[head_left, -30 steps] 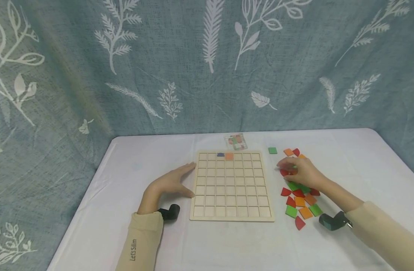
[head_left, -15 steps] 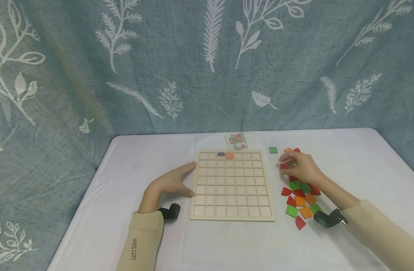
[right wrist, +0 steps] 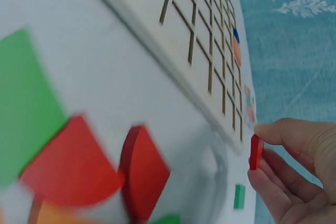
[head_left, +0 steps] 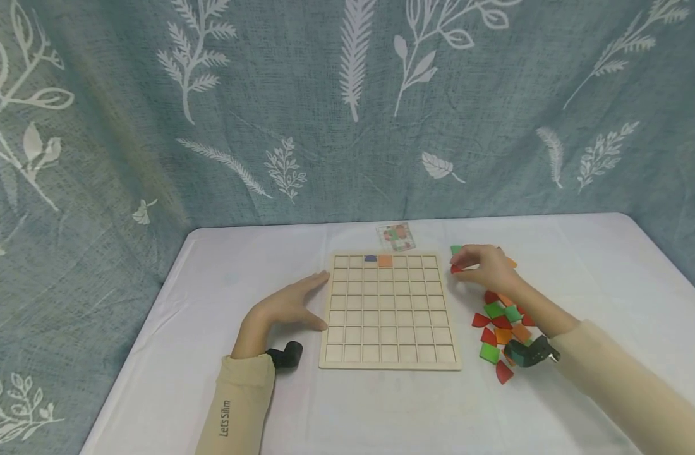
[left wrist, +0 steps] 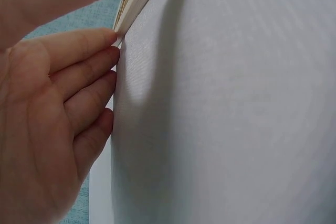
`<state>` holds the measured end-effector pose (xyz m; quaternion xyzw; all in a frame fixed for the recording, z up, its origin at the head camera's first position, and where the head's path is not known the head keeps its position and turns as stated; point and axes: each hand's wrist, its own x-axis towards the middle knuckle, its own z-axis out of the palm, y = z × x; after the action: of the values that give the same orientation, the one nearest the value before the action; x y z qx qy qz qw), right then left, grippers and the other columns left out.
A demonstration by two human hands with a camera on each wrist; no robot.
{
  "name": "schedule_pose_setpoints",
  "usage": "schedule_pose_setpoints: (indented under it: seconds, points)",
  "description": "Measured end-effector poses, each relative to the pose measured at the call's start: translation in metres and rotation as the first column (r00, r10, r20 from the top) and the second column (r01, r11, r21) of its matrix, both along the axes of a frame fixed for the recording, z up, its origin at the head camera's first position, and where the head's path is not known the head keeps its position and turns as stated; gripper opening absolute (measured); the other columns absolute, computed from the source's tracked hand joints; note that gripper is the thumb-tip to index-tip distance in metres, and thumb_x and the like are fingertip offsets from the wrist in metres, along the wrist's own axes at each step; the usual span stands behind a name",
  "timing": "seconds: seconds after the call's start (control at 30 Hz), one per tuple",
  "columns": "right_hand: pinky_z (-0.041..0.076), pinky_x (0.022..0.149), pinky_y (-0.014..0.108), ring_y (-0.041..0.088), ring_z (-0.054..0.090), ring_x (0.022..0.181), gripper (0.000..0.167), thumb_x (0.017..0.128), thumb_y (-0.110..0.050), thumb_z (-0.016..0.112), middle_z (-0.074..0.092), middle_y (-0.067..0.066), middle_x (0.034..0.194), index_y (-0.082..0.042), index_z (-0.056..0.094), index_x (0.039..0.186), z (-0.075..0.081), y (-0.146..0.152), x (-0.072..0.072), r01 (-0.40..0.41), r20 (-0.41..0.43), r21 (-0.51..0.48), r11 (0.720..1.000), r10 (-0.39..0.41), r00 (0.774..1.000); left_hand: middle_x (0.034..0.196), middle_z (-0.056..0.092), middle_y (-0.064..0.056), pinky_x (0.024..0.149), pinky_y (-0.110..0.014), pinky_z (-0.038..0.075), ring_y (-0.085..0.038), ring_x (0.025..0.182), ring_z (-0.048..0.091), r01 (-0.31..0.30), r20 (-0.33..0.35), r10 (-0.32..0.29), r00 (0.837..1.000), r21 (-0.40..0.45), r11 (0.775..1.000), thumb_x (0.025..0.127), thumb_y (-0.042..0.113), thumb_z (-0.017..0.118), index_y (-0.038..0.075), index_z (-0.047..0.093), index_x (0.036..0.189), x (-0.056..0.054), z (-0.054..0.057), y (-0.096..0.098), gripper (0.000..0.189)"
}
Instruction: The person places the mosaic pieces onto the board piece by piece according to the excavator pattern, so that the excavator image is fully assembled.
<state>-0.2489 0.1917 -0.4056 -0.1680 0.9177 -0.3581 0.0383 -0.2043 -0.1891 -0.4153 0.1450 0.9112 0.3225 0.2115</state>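
Note:
A pale wooden grid board [head_left: 386, 309] lies on the white table. In its top row sit a dark blue half-round piece [head_left: 371, 258] and an orange square tile [head_left: 385, 261]. My left hand [head_left: 287, 305] rests at the board's left edge, fingers straight and thumb spread. Beyond the board's upper right side, my right hand [head_left: 486, 265] pinches a small red piece [right wrist: 255, 152] between thumb and fingers, held above the table. A green square tile [right wrist: 239, 196] lies just past that hand, partly covered by it in the head view.
Right of the board spreads a loose pile of red quarter-round pieces [head_left: 503, 373], green tiles [head_left: 489, 352] and orange tiles [head_left: 520, 332]. A clear pattern card [head_left: 396, 237] lies behind the board. A blue-green leaf-print curtain [head_left: 325, 170] hangs behind the table.
My right hand has moved from the pile left and slightly away, toward the board's upper right corner, carrying the red piece. My left hand has stayed in place.

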Motion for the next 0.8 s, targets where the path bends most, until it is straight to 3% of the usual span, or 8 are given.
schedule_pose_setpoints:
  seconds: [0.2, 0.53, 0.8]
  points:
    - [0.052, 0.079, 0.043, 0.029, 0.065, 0.092, 0.021, 0.077, -0.009, 0.072, 0.069, 0.013, 0.094, -0.003, 0.066, 0.096, 0.000, -0.020, -0.009, 0.016, -0.021, -0.055, 0.998, -0.017, 1.000, 0.152, 0.020, -0.015, 0.113, -0.048, 0.016, -0.033, 0.140, 0.016, -0.009, 0.007, 0.010, 1.000, -0.003, 1.000, 0.063, 0.023, 0.082, 0.005, 0.025, 0.145, 0.000, 0.001, 0.000, 0.102]
    - [0.051, 0.081, 0.043, 0.031, 0.065, 0.092, 0.020, 0.079, -0.009, 0.071, 0.069, 0.017, 0.095, 0.001, 0.065, 0.096, -0.007, -0.061, -0.020, 0.097, 0.043, -0.172, 0.980, -0.091, 0.995, 0.152, 0.021, -0.015, 0.113, -0.048, 0.016, -0.033, 0.140, 0.016, -0.013, 0.019, 0.013, 1.000, 0.002, 1.000, 0.064, 0.022, 0.082, 0.005, 0.026, 0.145, 0.000, 0.001, 0.001, 0.101]
    - [0.052, 0.084, 0.042, 0.033, 0.063, 0.096, 0.026, 0.077, -0.008, 0.072, 0.067, 0.019, 0.101, 0.003, 0.064, 0.100, -0.017, -0.087, -0.026, 0.106, 0.048, -0.187, 0.977, -0.099, 0.994, 0.152, 0.021, -0.015, 0.114, -0.047, 0.016, -0.033, 0.140, 0.015, -0.006, 0.014, 0.006, 1.000, 0.007, 1.000, 0.064, 0.021, 0.082, 0.005, 0.026, 0.145, 0.000, 0.001, 0.001, 0.101]
